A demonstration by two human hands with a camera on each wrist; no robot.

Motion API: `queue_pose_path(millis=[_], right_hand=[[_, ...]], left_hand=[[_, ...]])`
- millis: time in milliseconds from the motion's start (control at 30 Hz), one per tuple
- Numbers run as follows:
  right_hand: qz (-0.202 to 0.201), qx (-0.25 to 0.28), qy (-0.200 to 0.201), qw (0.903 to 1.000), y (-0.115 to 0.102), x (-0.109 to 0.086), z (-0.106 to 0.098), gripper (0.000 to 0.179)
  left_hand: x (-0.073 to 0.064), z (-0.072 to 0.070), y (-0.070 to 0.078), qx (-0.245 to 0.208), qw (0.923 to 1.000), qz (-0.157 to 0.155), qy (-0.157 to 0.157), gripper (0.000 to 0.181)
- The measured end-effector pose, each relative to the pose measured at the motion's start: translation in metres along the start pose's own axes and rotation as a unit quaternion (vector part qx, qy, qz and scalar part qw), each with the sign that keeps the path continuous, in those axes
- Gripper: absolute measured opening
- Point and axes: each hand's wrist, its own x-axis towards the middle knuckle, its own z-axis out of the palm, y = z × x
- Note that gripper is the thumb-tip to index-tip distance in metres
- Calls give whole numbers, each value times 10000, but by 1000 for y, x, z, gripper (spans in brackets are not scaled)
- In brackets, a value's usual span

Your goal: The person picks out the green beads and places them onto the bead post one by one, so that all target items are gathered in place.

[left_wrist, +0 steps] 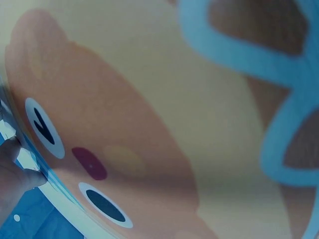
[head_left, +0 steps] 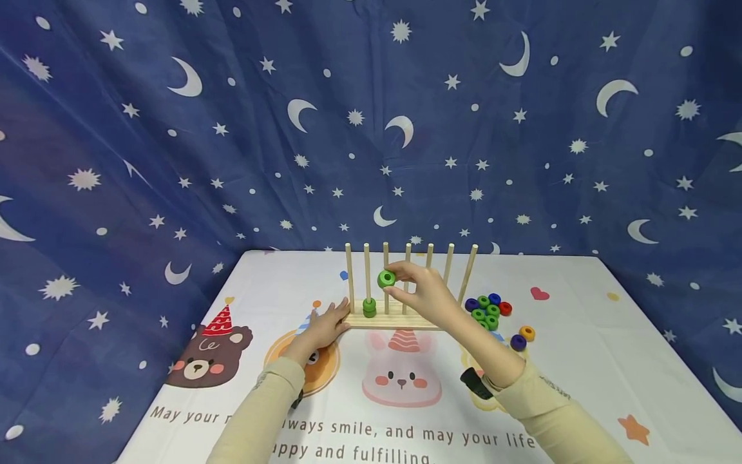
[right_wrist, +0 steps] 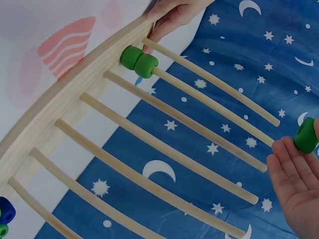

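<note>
In the head view my right hand (head_left: pixel 426 293) pinches a green bead (head_left: pixel 386 278) between thumb and fingertips, its hole showing. The bead is up in front of a peg of the wooden peg rack (head_left: pixel 394 322). Two green beads (head_left: pixel 369 308) sit stacked low on the second peg from the left. My left hand (head_left: pixel 326 327) holds the left end of the rack's base, thumb at the front and a finger farther back. The right wrist view also shows the held bead (right_wrist: pixel 306 135) near the peg tips, and my left hand (right_wrist: pixel 172 20) at the base end.
To the right of the rack lies a loose group of beads (head_left: pixel 492 309) in green, blue, purple and red. An orange bead (head_left: pixel 527 333) and a purple bead (head_left: pixel 518 342) lie nearer. A printed white cloth (head_left: pixel 400 444) covers the table; a starry curtain (head_left: pixel 371 129) hangs behind.
</note>
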Motion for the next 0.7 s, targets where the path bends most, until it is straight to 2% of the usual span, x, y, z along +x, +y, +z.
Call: queue_pose_path(millis=[400, 700], right_hand=[[-184, -289, 168, 9993, 0, 26, -4, 34], [-169, -427, 103, 9989, 0, 48, -3, 34]], left_hand=[[1, -2, -1, -31, 10000, 13, 43, 53], [0, -1, -1, -39, 9999, -9, 99, 54]])
